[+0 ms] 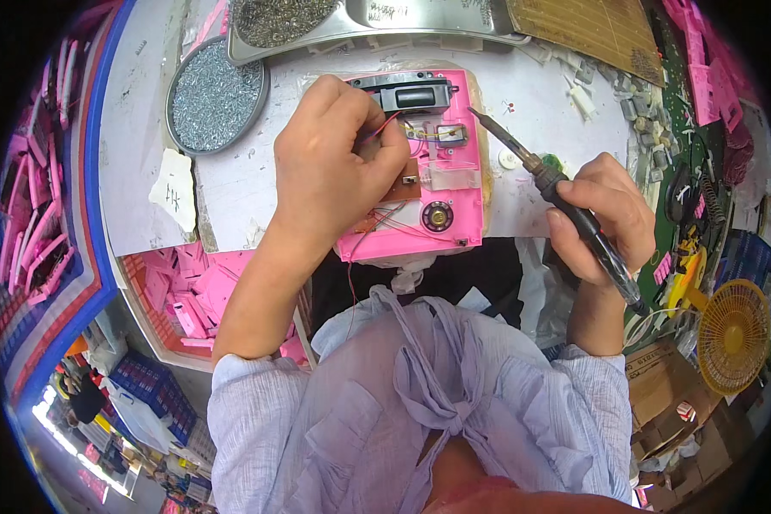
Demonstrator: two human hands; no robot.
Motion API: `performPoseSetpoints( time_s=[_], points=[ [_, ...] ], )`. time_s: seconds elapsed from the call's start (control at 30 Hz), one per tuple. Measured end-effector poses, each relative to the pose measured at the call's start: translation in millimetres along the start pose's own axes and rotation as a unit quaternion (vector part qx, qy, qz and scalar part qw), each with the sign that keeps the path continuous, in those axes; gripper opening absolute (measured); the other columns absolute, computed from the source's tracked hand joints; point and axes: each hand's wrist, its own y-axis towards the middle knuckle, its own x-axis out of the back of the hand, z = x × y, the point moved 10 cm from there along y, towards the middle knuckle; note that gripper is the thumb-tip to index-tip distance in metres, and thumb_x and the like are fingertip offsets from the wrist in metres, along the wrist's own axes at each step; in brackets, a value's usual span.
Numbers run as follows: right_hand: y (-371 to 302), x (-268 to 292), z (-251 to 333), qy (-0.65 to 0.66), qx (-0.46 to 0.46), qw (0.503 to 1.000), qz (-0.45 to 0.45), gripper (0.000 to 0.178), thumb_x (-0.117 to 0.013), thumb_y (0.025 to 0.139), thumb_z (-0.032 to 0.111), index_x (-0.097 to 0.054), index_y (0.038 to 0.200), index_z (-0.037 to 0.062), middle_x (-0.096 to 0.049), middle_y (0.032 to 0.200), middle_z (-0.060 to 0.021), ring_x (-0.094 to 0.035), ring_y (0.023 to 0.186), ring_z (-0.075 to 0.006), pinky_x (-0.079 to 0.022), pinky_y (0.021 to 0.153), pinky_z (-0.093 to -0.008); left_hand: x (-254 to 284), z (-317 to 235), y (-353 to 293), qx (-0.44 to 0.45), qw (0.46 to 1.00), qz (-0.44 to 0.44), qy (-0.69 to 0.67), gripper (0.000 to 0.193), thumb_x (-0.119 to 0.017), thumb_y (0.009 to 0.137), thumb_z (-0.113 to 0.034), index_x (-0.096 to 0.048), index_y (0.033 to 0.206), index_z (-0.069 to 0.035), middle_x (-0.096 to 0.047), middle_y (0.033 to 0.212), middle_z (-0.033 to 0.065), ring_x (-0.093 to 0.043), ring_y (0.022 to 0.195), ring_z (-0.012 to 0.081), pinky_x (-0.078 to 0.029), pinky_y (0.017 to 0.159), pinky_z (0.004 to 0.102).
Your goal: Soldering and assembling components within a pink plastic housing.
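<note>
A pink plastic housing (464, 184) lies on the worktable in front of me. At its far end sits a black plastic part (409, 97) with a dark window. A small round speaker (438, 216) is near its close edge, beside a brown circuit board (403, 184) and loose thin wires. My left hand (334, 163) is over the housing's left side, fingers pinched on a thin red wire (389, 123); its fingertips are partly hidden. Right of the housing, my right hand (612, 218) grips a soldering iron (584, 224) by its black handle. The iron's tip points up and left, near the housing's right edge.
A round tray of small screws (217, 94) stands at the far left, near a metal tray (377, 19) holding small parts. Small pale parts (647, 120) lie at the right. A crate of pink pieces (188, 287) is at lower left; a yellow fan (733, 336) at right.
</note>
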Motion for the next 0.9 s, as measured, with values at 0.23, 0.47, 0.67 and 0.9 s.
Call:
performPoseSetpoints(
  time_s=[0.23, 0.47, 0.67, 0.9],
  points=[
    [-12.2, 20.2, -5.8, 0.011, -0.023, 0.999, -0.041, 0.032, -0.079, 0.071, -0.002, -0.068, 0.101, -0.0023, -0.064, 0.071, -0.0100, -0.057, 0.060, -0.0215, -0.043, 0.054, -0.0307, -1.8, -45.7, -10.2, -0.037, 0.994, 0.077, -0.068, 0.020, -0.077, 0.079, -0.009, -0.067, 0.096, -0.005, -0.062, 0.092, 0.0087, -0.065, 0.076, 0.0244, -0.052, 0.062, 0.0378],
    [-16.1, 23.5, -8.2, 0.009, -0.038, 0.998, -0.050, 0.032, -0.078, 0.071, -0.002, -0.068, 0.102, -0.0025, -0.065, 0.073, -0.0111, -0.058, 0.061, -0.0194, -0.042, 0.054, -0.0282, -44.9, -55.1, -14.0, -0.105, 0.979, 0.174, 0.023, 0.012, -0.072, 0.084, -0.013, -0.067, 0.093, -0.008, -0.059, 0.089, 0.0071, -0.065, 0.079, 0.0271, -0.052, 0.065, 0.0408],
    [-24.0, 27.4, -13.2, 0.009, -0.066, 0.995, -0.069, 0.030, -0.079, 0.072, -0.001, -0.069, 0.101, -0.0024, -0.064, 0.072, -0.0103, -0.058, 0.061, -0.0189, -0.042, 0.055, -0.0282, -49.6, -56.6, -6.1, -0.094, 0.978, 0.186, -0.016, 0.009, -0.073, 0.084, -0.013, -0.067, 0.089, -0.007, -0.059, 0.085, 0.0080, -0.066, 0.077, 0.0281, -0.054, 0.065, 0.0401],
    [-33.6, 25.9, -22.3, 0.059, -0.106, 0.985, -0.121, 0.036, -0.080, 0.075, -0.002, -0.068, 0.109, -0.0034, -0.067, 0.082, -0.0121, -0.061, 0.071, -0.0182, -0.046, 0.062, -0.0283, -37.3, -26.9, -7.6, 0.020, 0.957, 0.205, -0.202, 0.010, -0.072, 0.085, -0.001, -0.069, 0.095, -0.001, -0.067, 0.091, 0.0060, -0.067, 0.077, 0.0161, -0.054, 0.067, 0.0283]
  ],
)
